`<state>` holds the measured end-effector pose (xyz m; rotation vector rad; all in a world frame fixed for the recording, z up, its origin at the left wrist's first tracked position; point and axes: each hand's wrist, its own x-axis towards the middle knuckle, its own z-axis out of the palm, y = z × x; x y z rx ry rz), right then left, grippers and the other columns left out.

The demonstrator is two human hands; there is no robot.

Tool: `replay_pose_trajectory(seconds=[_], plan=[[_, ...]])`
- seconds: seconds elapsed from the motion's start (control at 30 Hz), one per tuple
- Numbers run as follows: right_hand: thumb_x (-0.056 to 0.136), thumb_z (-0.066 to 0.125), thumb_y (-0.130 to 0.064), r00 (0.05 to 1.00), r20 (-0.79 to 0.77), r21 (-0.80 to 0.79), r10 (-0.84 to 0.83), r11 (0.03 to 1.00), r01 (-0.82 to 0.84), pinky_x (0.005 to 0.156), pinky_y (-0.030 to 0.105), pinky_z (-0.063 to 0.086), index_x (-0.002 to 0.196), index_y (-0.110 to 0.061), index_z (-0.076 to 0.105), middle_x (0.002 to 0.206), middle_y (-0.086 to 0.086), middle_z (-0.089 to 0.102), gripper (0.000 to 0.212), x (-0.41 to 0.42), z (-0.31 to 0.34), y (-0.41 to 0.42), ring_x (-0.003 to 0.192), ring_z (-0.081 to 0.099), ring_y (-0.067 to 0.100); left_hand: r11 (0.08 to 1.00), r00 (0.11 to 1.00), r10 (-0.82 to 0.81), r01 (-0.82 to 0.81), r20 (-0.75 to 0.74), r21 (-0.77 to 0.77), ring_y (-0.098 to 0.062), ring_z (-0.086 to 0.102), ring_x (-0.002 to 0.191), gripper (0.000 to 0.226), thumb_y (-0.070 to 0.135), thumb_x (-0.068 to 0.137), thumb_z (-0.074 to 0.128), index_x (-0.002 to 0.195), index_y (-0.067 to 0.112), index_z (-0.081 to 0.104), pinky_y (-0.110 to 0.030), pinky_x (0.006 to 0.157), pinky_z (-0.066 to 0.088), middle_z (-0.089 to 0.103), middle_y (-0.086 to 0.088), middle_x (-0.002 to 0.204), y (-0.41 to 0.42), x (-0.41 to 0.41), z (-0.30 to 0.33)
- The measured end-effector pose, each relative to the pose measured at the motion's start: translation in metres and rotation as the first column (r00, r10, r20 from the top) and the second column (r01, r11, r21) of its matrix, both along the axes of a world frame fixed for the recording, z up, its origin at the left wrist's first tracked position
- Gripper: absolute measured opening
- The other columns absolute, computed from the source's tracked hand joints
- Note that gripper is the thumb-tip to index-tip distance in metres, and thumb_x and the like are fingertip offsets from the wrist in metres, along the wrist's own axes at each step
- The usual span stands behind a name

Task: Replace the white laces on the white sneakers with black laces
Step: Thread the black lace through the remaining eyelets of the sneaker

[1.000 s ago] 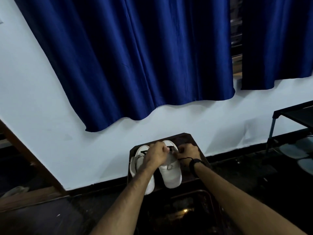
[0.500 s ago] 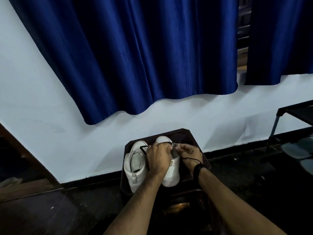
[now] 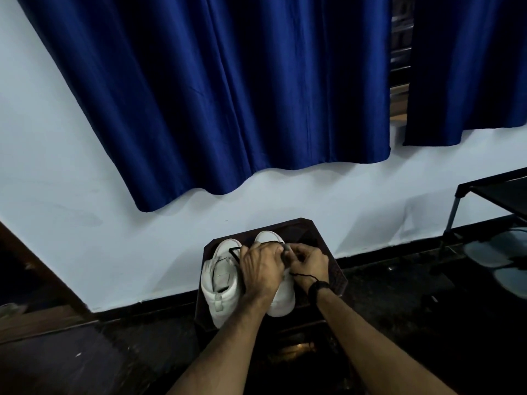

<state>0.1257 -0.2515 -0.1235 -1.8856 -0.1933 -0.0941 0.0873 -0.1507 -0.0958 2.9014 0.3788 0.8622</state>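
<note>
White leather, smooth and plain, covers the 2 sneakers standing side by side, heels toward the camera, on a small dark stool [image 3: 336, 276] set against the pale wall [image 3: 85, 195]. The left sneaker [image 3: 221, 276] sits in the open, its tongue and heel tab showing and its eyelet rows looking bare. A black lace [image 3: 234, 252] runs in a thin angled line across its toe side and disappears under the left hand [image 3: 261, 270]. The right sneaker [image 3: 282, 297] is mostly covered by both hands, with only its toe cap and heel in view.

Fingers of the left hand are curled down over the upper of the right sneaker, closed around the lace or the shoe's edge; which one is hard to tell from here. The right hand [image 3: 309, 262] meets it over the same shoe, fingertips drawn together in a tight pinch, probably on the lace end, and a thin dark thread lies across its wrist just above a black wristband [image 3: 318, 289].

Deep blue curtains [image 3: 228, 95] hang over the wall behind. At the right edge stands a dark metal rack [image 3: 490, 192], and on the floor beneath it lie 2 pale rounded shapes, too dim to identify. The floor [image 3: 85, 360] is dark and glossy.
</note>
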Motion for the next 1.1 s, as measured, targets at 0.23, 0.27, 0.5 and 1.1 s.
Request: replay_pose_trajectory(seconds=[0.23,0.27,0.5,1.1], plan=[[0.091,0.056,-0.029,0.977,0.205,-0.166,0.056,0.986,-0.021,0.077,0.025,0.048,0.105,-0.03,0.071,0.102,-0.004,0.073,0.021,-0.006,0.004,-0.001,0.097,0.065,0.016,0.999,0.997,0.024,-0.022,-0.078,0.024,-0.023,0.062,0.066,0.025,0.031,0.085,0.056,0.064,0.02,0.064,-0.038,0.075,0.035,0.064,-0.003,0.061,0.008,-0.001,-0.001],[0.091,0.056,-0.028,0.973,0.22,-0.171,0.067,0.985,-0.03,0.077,0.025,0.048,0.105,-0.03,0.071,0.103,-0.004,0.072,0.021,-0.005,0.004,-0.003,0.098,0.065,0.016,0.998,0.997,0.02,-0.016,-0.069,0.054,-0.022,0.062,0.066,0.026,0.032,0.085,0.053,0.065,0.02,0.063,-0.038,0.074,0.034,0.064,-0.003,0.06,0.009,-0.001,-0.002],[0.093,0.053,-0.038,0.977,0.191,-0.211,0.092,0.976,-0.05,0.079,0.025,0.047,0.112,-0.037,0.066,0.107,-0.01,0.071,0.023,-0.001,-0.003,-0.003,0.101,0.064,0.013,0.99,0.991,-0.074,0.087,-0.113,0.108,-0.024,0.064,0.069,0.019,0.028,0.085,0.052,0.069,0.02,0.06,-0.039,0.077,0.041,0.067,-0.003,0.065,0.015,0.006,-0.004],[0.086,0.065,-0.023,0.97,-0.124,-0.065,0.209,0.974,-0.218,0.076,0.017,0.046,0.076,-0.029,0.07,0.085,-0.008,0.072,0.012,0.035,0.019,-0.014,0.082,0.064,0.006,0.988,0.991,-0.034,0.053,-0.128,0.143,-0.013,0.066,0.08,0.02,0.039,0.093,0.046,0.083,0.027,0.06,-0.034,0.078,0.033,0.07,0.004,0.08,0.014,0.004,-0.012]])
